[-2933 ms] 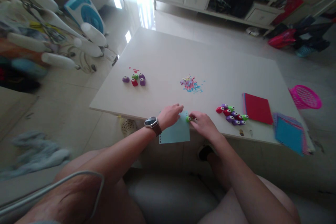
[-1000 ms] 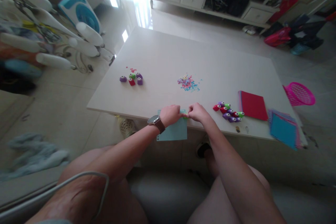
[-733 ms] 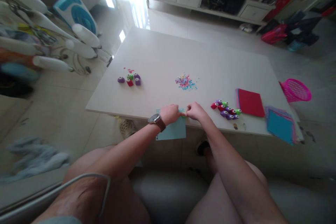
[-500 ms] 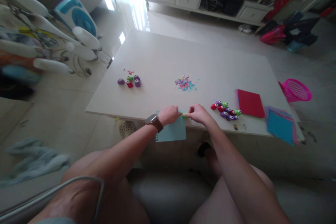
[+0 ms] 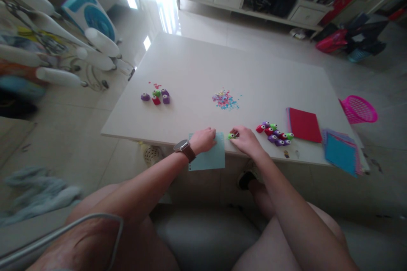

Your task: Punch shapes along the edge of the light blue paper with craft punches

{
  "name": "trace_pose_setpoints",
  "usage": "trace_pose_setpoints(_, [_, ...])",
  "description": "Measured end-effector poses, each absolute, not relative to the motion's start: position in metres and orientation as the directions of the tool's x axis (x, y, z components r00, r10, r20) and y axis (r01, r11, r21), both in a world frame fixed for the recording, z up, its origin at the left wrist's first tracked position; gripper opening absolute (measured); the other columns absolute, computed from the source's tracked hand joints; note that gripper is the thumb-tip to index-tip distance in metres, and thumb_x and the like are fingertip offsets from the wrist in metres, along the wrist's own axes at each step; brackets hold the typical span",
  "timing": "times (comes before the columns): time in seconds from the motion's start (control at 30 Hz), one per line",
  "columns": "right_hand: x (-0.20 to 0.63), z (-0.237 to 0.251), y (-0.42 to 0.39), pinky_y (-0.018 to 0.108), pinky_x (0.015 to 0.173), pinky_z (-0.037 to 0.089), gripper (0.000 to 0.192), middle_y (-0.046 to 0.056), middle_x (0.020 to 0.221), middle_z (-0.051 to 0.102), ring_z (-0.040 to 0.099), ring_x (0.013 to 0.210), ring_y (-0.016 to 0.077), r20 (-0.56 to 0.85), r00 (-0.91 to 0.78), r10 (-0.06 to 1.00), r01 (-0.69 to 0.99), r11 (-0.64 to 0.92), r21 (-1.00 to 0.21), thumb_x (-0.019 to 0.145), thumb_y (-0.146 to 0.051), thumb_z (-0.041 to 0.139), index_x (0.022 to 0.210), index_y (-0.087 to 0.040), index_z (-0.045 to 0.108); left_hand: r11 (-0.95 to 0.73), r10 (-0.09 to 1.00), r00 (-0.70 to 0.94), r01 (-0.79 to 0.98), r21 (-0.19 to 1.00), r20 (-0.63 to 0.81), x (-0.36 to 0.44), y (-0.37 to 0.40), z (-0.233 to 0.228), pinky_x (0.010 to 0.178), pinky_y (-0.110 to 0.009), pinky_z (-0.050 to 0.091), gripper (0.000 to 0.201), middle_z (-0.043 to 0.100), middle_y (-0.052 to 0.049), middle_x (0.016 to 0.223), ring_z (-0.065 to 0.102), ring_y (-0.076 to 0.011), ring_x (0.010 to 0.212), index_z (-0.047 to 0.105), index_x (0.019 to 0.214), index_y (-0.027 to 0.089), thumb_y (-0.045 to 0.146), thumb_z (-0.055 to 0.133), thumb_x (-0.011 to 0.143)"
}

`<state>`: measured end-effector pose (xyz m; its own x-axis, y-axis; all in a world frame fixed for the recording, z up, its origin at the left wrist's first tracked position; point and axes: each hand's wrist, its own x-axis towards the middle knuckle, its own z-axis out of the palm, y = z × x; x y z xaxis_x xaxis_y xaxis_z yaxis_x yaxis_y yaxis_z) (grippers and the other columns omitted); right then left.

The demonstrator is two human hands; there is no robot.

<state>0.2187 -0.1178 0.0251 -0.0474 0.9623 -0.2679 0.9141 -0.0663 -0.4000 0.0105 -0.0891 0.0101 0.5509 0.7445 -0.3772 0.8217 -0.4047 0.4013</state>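
At the bench's (image 5: 197,67) near edge, the right hand (image 5: 246,140) pinches a small green paper punch (image 5: 230,136) in closed fingers; which way it points is too small to tell. The left hand (image 5: 205,139) lies flat, fingers loosely spread, on the light blue paper sheet (image 5: 211,159), whose near half overhangs that edge.

Paper sheet (image 5: 208,159) overhangs the table (image 5: 197,63) edge, punch (image 5: 231,136) right of it.

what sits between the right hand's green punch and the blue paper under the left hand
Nothing visible: only bare table separates the green punch in the right hand from the blue paper under the left hand.
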Motion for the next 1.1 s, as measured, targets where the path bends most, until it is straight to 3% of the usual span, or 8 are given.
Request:
trace_pose_setpoints(0.2, [0.238, 0.026, -0.121, 0.031, 0.088, 0.049, 0.021, 0.01, 0.106, 0.078, 0.069, 0.098, 0.0235, -0.285, -0.028, 0.958, 0.943, -0.069, -0.325, 0.085, -0.009, 0.065, 0.101, -0.017, 0.077, -0.41, 0.744, 0.55, 0.825, 0.389, -0.379, 0.01, -0.091, 0.012, 0.086, -0.033, 0.053, 0.02, 0.071, -0.012, 0.122, 0.072, -0.026, 0.105, 0.068, 0.114, 0.017, 0.031, 0.067, 0.099])
trace_pose_setpoints(0.37, [0.229, 0.029, -0.123, 0.03, 0.098, 0.047, 0.038, 0.007, 0.111, 0.078, 0.066, 0.11, 0.0228, -0.226, -0.158, 0.961, 0.88, 0.033, -0.473, 0.076, 0.002, 0.061, 0.105, -0.018, 0.074, -0.411, 0.744, 0.549, 0.825, 0.387, -0.381, 0.01, -0.09, 0.012, 0.085, -0.033, 0.052, 0.02, 0.072, -0.011, 0.121, 0.072, -0.0257, 0.105, 0.068, 0.113, 0.018, 0.031, 0.068, 0.099])
trace_pose_setpoints(0.57, [0.217, 0.028, -0.121, 0.035, 0.097, 0.048, 0.029, 0.005, 0.098, 0.077, 0.067, 0.105, 0.0241, -0.291, -0.182, 0.939, 0.86, 0.008, -0.511, 0.076, 0.0, 0.056, 0.092, -0.02, 0.069, -0.413, 0.742, 0.55, 0.826, 0.384, -0.385, 0.01, -0.09, 0.011, 0.084, -0.033, 0.052, 0.021, 0.072, -0.012, 0.121, 0.072, -0.0261, 0.105, 0.068, 0.114, 0.017, 0.032, 0.067, 0.099])
trace_pose_setpoints(0.77, [0.222, 0.014, -0.118, 0.04, 0.117, 0.045, 0.061, 0.016, 0.142, 0.066, 0.061, 0.132, 0.0263, -0.183, -0.124, 0.975, 0.802, -0.01, -0.598, 0.075, 0.0, 0.054, 0.134, -0.015, 0.06, -0.413, 0.745, 0.56, 0.814, 0.408, -0.362, 0.009, -0.089, 0.004, 0.084, -0.033, 0.052, 0.019, 0.071, -0.011, 0.119, 0.072, -0.0251, 0.103, 0.068, 0.112, 0.019, 0.032, 0.068, 0.098])
trace_pose_setpoints(0.97, [0.222, 0.013, -0.117, 0.047, 0.116, 0.045, 0.047, 0.014, 0.13, 0.069, 0.06, 0.128, 0.0309, -0.191, -0.146, 0.971, 0.887, 0.043, -0.459, 0.079, -0.005, 0.057, 0.124, -0.016, 0.065, -0.406, 0.747, 0.558, 0.814, 0.416, -0.362, 0.009, -0.089, 0.003, 0.085, -0.034, 0.053, 0.018, 0.071, -0.012, 0.119, 0.072, -0.0256, 0.103, 0.067, 0.112, 0.019, 0.029, 0.066, 0.096])
trace_pose_setpoints(1.1, [0.228, 0.017, -0.118, 0.043, 0.111, 0.047, 0.039, 0.013, 0.123, 0.069, 0.061, 0.121, 0.0302, -0.211, -0.136, 0.968, 0.932, 0.053, -0.36, 0.08, -0.008, 0.063, 0.118, -0.017, 0.069, -0.41, 0.744, 0.565, 0.807, 0.424, -0.357, 0.009, -0.089, 0.004, 0.088, -0.035, 0.053, 0.018, 0.069, -0.011, 0.118, 0.071, -0.0255, 0.103, 0.066, 0.112, 0.02, 0.024, 0.063, 0.095])
